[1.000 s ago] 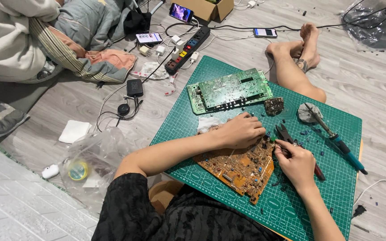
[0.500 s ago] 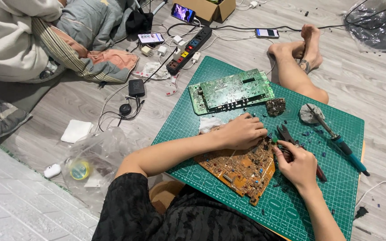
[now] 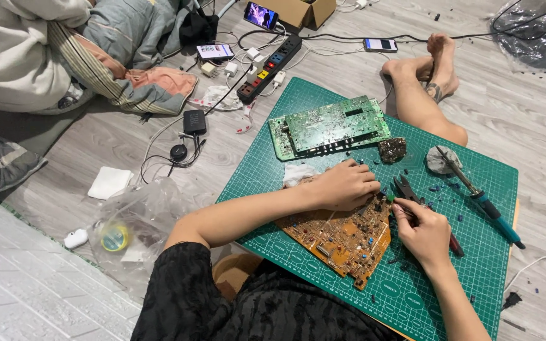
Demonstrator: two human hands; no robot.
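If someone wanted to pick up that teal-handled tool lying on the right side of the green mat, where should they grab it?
Probably by the thick teal handle of the teal-handled tool, coming from above on the mat's right side. The tool lies flat and slanted on the green mat, its thin metal end resting on a grey round pad, and the handle end is free of other things.

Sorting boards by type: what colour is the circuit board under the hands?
Orange-brown circuit board, seen in the head view.

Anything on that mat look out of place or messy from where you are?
Yes. Small dark and blue bits lie scattered over the green cutting mat, mostly between the orange-brown circuit board under the left hand and the teal-handled soldering iron. The board also lies skewed to the mat's grid.
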